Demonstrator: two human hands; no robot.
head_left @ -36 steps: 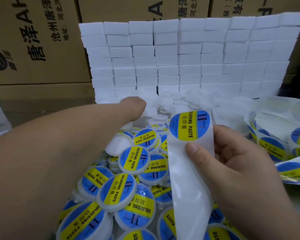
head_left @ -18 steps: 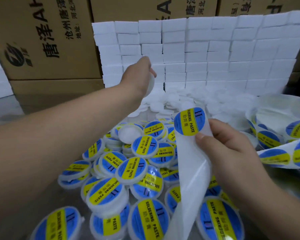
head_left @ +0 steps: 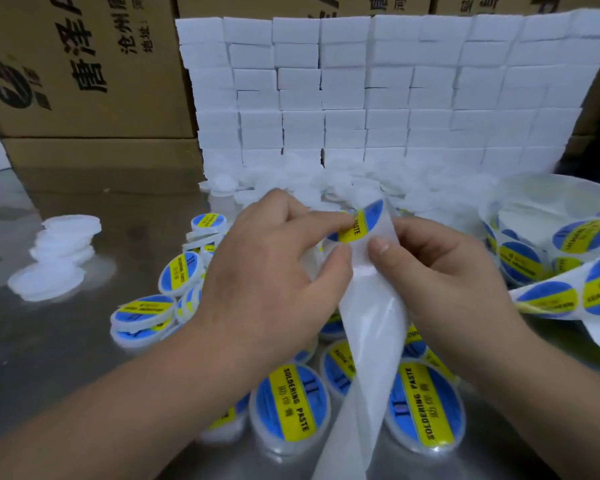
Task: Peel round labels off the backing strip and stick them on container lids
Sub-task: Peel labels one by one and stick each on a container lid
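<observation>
My right hand [head_left: 440, 271] grips the white backing strip [head_left: 371, 327], which bends over at the top and hangs down across the middle. A round blue and yellow label [head_left: 364, 220] sits at that bend. My left hand [head_left: 271, 271] is curled round a plain white lid [head_left: 311, 266], which is mostly hidden under its fingers. The left forefinger lies on the label's left edge, and the thumb is close to my right thumb. Below both hands lie several labelled lids [head_left: 288, 407].
A roll of labels [head_left: 530, 261] trails in from the right. Loose unlabelled lids [head_left: 291, 188] lie heaped at the foot of a wall of white blocks [head_left: 395, 98]. A small stack of white lids [head_left: 59, 258] stands at the left. Cardboard boxes [head_left: 84, 64] rise behind.
My left hand lifted a white lid from the far heap and brought it back to the label on the strip. The right hand kept hold of the strip.
</observation>
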